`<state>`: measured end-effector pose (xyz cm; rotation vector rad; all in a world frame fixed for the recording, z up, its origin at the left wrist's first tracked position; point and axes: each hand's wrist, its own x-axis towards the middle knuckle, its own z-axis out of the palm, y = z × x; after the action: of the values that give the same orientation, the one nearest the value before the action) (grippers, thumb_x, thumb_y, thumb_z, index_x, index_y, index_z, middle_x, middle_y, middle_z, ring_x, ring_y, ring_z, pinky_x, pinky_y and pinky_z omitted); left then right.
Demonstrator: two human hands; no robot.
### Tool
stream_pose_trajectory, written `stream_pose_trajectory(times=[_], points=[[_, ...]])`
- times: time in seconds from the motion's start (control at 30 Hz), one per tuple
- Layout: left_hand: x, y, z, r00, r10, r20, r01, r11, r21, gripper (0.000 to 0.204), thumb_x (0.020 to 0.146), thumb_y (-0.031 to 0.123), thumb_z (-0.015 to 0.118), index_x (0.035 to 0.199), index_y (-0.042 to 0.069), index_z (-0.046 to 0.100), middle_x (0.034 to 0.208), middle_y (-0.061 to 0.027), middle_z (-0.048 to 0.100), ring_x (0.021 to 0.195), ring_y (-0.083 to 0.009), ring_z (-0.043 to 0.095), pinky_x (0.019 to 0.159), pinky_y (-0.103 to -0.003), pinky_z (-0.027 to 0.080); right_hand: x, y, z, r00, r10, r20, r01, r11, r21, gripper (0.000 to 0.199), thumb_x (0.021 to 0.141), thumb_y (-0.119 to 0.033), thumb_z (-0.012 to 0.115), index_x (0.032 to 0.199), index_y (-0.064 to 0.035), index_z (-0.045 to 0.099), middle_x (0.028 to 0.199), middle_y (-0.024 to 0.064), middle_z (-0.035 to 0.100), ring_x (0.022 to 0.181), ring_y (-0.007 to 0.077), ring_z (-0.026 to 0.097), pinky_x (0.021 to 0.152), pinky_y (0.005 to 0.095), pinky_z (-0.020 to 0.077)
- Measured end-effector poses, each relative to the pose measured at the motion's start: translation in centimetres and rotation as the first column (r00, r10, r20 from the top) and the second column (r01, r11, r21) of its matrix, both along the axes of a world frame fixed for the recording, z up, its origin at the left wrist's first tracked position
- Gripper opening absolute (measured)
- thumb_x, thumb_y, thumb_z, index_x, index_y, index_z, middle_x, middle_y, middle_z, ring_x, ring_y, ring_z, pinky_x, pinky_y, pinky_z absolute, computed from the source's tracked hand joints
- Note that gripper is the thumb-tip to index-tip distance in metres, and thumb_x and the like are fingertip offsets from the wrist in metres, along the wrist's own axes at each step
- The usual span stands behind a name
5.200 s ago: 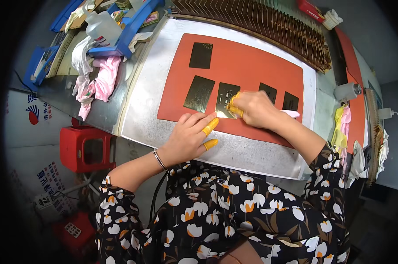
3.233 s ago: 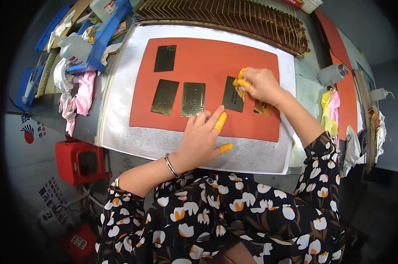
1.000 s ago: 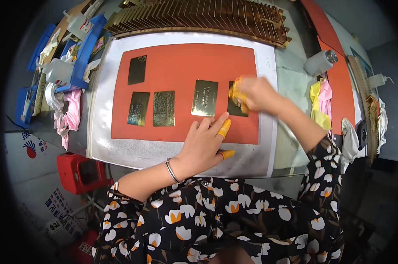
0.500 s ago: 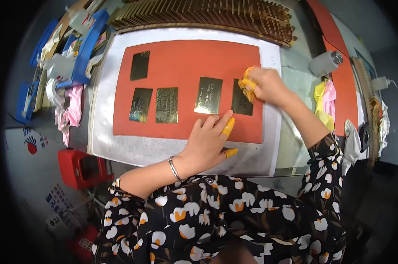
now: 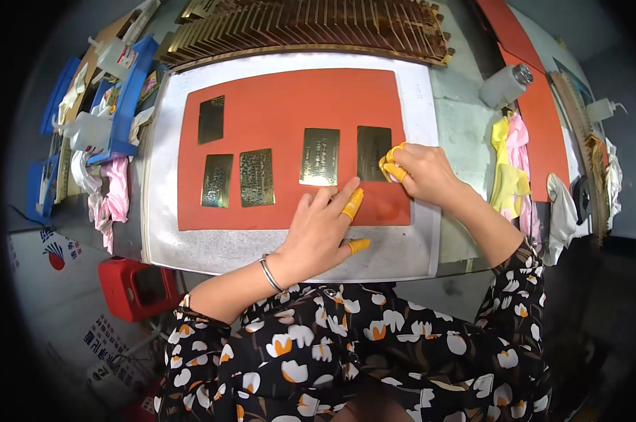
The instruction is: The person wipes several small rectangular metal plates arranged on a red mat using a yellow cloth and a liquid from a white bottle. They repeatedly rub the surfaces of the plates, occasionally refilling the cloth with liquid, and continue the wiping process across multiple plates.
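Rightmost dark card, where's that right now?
In the head view, the rightmost dark card lies near the right edge of the red mat, between another card and the right hand.

Cool light, apparently from above, falls brightly on the red mat point(image 5: 297, 98) and the white sheet point(image 5: 420, 141) around it. Glare whitens the lower end of one metal card point(image 5: 320, 158). The red stool point(image 5: 138, 287) sits in dimmer light, and the lower right is nearly black. Dark vignetting rounds the corners; fisheye distortion bows the mat's far edge.
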<state>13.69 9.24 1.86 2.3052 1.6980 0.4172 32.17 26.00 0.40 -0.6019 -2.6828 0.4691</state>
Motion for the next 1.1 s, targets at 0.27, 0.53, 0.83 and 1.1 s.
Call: stream_pose_trajectory(times=[0.27, 0.53, 0.83, 1.1], points=[[0.1, -0.4, 0.2, 0.995, 0.033, 0.095, -0.031, 0.999, -0.021, 0.066, 0.072, 0.037, 0.07, 0.119, -0.005, 0.051, 0.139, -0.0122, 0.039, 0.107, -0.0271, 0.043, 0.088, -0.037, 0.037, -5.5, 4.0, 0.2, 0.996, -0.083, -0.044, 0.084, 0.996, 0.011, 0.009, 0.081, -0.012, 0.057, 0.084, -0.0039, 0.056, 0.077, 0.0132, 0.061, 0.068, 0.0347, 0.059, 0.06, 0.0425, 0.0461], [-4.2, -3.5, 0.8, 0.979, 0.17, 0.111, -0.174, 0.985, 0.022, 0.063, 0.069, 0.028, 0.073, 0.118, -0.004, 0.051, 0.136, -0.0136, 0.042, 0.115, -0.0313, 0.041, 0.095, -0.044, 0.033, -11.1, 1.4, 0.3, 0.997, 0.01, 0.072, -0.007, 0.999, -0.043, 0.011, 0.077, -0.01, 0.055, 0.085, -0.0018, 0.055, 0.078, 0.0158, 0.062, 0.069, 0.0363, 0.06, 0.06, 0.0451, 0.0472], [-10.1, -6.1, -0.1, 0.949, 0.117, 0.291, -0.146, 0.986, 0.079, 0.067, 0.066, 0.021, 0.076, 0.124, 0.003, 0.049, 0.128, -0.0128, 0.052, 0.119, -0.0303, 0.045, 0.098, -0.043, 0.033, -5.8, -10.3, 1.8, 0.949, 0.31, 0.059, -0.302, 0.946, -0.119, 0.011, 0.079, -0.013, 0.061, 0.08, -0.003, 0.056, 0.069, 0.0106, 0.061, 0.062, 0.0274, 0.061, 0.05, 0.0359, 0.0471], [-21.7, -3.4, 1.4, 0.981, 0.188, 0.051, -0.187, 0.982, -0.014, 0.106, 0.05, 0.035, 0.087, 0.137, 0.005, 0.033, 0.136, -0.0168, 0.036, 0.124, -0.0354, 0.036, 0.104, -0.042, 0.029, -3.7, -11.7, 3.5, 0.867, -0.495, -0.054, 0.07, 0.228, -0.971, 0.011, 0.089, -0.014, 0.058, 0.087, -0.0039, 0.059, 0.063, -0.0024, 0.051, 0.054, 0.0031, 0.047, 0.044, 0.0188, 0.0353]])
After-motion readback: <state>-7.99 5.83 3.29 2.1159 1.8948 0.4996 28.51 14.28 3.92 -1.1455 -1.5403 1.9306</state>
